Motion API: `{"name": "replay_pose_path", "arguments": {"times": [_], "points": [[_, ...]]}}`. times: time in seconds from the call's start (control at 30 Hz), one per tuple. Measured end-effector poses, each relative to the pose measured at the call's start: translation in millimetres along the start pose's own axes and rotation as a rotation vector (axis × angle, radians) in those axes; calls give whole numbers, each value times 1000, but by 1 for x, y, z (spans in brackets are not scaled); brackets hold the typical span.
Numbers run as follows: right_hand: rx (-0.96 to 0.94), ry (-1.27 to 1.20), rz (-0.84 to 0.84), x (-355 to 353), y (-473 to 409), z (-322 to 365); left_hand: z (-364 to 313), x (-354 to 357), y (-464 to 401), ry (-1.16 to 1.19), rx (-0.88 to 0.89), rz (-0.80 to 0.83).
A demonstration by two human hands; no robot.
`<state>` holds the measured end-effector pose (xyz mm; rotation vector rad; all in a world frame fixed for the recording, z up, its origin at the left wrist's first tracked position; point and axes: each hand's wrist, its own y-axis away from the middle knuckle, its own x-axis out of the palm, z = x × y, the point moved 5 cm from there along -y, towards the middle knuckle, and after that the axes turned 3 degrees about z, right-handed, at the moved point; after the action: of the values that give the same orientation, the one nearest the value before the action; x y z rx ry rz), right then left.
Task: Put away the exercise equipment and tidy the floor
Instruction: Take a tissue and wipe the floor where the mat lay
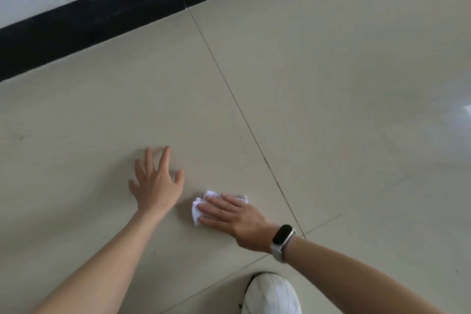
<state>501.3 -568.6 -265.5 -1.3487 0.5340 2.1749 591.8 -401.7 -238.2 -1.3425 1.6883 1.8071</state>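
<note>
My right hand (229, 216) lies flat on a crumpled white tissue (197, 208) and presses it against the beige tiled floor (331, 109). The fingers cover most of the tissue; only its left and top edges show. A dark smart band sits on that wrist. My left hand (155, 183) rests on the floor just left of the tissue, palm down, fingers spread, holding nothing. No exercise equipment is in view.
A black skirting board (89, 20) runs along the white wall at the top left. My white shoe (272, 293) stands at the bottom edge. Dark grout lines cross the floor, one running diagonally past the tissue on its right.
</note>
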Motion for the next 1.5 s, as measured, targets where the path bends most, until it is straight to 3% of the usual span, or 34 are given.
{"name": "replay_pose_path", "arguments": {"times": [0.07, 0.2, 0.27, 0.3, 0.33, 0.47, 0.53, 0.6, 0.73, 0.8, 0.87, 0.93, 1.03, 1.1, 1.17, 1.27, 1.33, 1.4, 1.5], "points": [[116, 4, -54, -21, 5, -45, -2, 3, -5, -49, -4, 13], [826, -84, -244, -83, 18, -155, -3, -2, -20, -44, -7, 44], [1096, -175, -315, -96, 2, -181, -2, -6, -27, -43, -22, 78], [1099, -183, -334, -96, -16, -177, -1, -8, -30, -46, -27, 96], [978, -143, -324, -89, -38, -163, -1, -10, -32, -57, -26, 104], [30, 18, -26, -29, -79, -57, 6, -29, -39, -80, 14, -15], [-114, 72, 13, -37, -66, -74, 7, -36, -43, -109, 43, -44], [115, 43, -59, -65, -57, -130, 8, -37, -48, -102, 32, -24], [905, -94, -259, -127, -43, -242, 13, -36, -61, -63, -65, 95], [1068, -110, -305, -139, -66, -257, 16, -37, -67, -39, -83, 139], [1027, -84, -303, -131, -107, -245, 15, -38, -70, -14, -82, 172], [717, -38, -269, -107, -157, -201, 16, -37, -70, -15, -73, 184], [140, 6, -58, -65, -200, -121, 18, -36, -68, -2, -65, 156], [-10, 45, 2, -67, -197, -118, 21, -36, -67, -3, -66, 121], [140, 56, -36, -90, -186, -159, 26, -36, -65, 6, -84, 81], [668, 35, -120, -132, -168, -242, 31, -32, -63, 59, -120, 46], [860, 7, -148, -145, -174, -260, 31, -31, -64, 68, -132, 54], [880, -1, -154, -142, -195, -251, 31, -32, -65, 72, -132, 65], [573, 138, -128, -121, -235, -203, 37, -36, -64, 29, -85, 68]]}}
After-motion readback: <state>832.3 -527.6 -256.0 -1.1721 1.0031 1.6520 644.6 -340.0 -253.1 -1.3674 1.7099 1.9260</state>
